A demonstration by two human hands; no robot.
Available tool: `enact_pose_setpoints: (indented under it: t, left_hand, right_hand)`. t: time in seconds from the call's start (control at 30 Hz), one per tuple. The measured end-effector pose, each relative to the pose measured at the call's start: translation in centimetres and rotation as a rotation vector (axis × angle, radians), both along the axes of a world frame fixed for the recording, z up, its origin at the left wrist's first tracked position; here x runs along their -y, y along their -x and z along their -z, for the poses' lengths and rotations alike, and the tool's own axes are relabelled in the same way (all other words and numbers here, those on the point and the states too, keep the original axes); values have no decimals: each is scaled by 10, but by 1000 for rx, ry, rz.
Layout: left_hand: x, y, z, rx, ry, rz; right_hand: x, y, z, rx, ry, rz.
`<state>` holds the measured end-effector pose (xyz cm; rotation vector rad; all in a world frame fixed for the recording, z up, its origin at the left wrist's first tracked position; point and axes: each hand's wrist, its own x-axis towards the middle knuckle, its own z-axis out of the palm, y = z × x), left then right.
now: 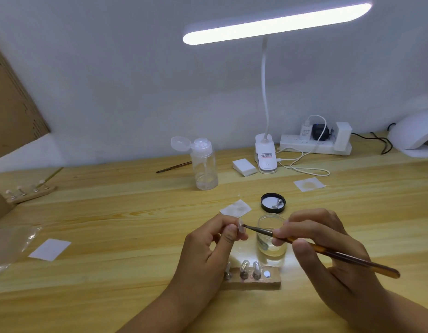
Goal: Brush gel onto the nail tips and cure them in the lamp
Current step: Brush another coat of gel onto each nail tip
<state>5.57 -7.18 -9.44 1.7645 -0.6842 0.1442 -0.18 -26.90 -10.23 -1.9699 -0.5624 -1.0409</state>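
Pale wood table [112, 236], grey wall [112, 80] behind. Left hand [203, 248] pinches a clear nail tip [240, 228] between thumb and fingers, above the table's near middle. Right hand [323, 255] grips a brush [340, 257] near the ferrule, and the bristles touch the tip. The hands are apart, linked only through the brush. An open jar [271, 246] of clear gel stands just behind the brush. Toward the near edge, below the hands, a holder [253, 281] carries three more tips upright. Black lid [273, 202] lies inside-up beyond the jar, with a wipe [235, 208] to its left. Farther back stand a bottle [204, 164] with its cap flipped open, a lit desk lamp [265, 155] and a power strip [315, 145]. Curing lamp [414, 138], a white dome, sits at the far right edge, partly cut off.
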Motion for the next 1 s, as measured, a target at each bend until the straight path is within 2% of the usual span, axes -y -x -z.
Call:
enact_pose_setpoints:
  t: [0.6, 0.8, 0.9, 1.0]
  left_hand:
    - [0, 2, -2, -26, -17, 34]
    - [0, 3, -2, 21, -44, 24]
    - [1, 1, -2, 85, -33, 23]
    - [0, 0, 0, 53, -23, 38]
  right_hand:
    - [2, 2, -3, 25, -49, 54]
    - [-6, 0, -4, -116, 1, 48]
    - [-8, -1, -5, -130, 17, 41]
    - [-9, -1, -5, -115, 18, 35]
